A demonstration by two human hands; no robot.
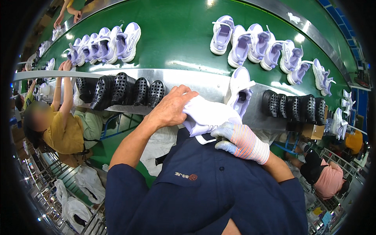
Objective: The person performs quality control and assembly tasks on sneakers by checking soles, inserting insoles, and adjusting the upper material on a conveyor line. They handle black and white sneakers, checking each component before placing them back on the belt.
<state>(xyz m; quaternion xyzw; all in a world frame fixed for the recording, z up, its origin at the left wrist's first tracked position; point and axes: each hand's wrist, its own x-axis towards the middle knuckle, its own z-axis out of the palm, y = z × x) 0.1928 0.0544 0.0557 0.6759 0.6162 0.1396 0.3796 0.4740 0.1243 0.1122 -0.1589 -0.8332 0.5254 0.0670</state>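
A white and lavender sneaker [213, 111] is held sideways in front of my chest. Bare, my left hand [168, 107] grips one end of it, fingers bent over the edge. My right hand [243, 141], in a striped knit glove, is closed on the other end, by a white loop that hangs down. Just beyond, a second sneaker [239, 84] stands on the metal ledge with a dark object inside its opening. The held shoe partly hides the ledge, and some of my left fingers are out of sight behind it.
Black perforated shoe lasts [120, 89] line the ledge at left, with more lasts [293, 105] at right. Sneakers stand in rows on the green conveyor belt [176, 35]. A person in yellow [64, 131] reaches to the belt at left; another in pink [332, 179] is at right.
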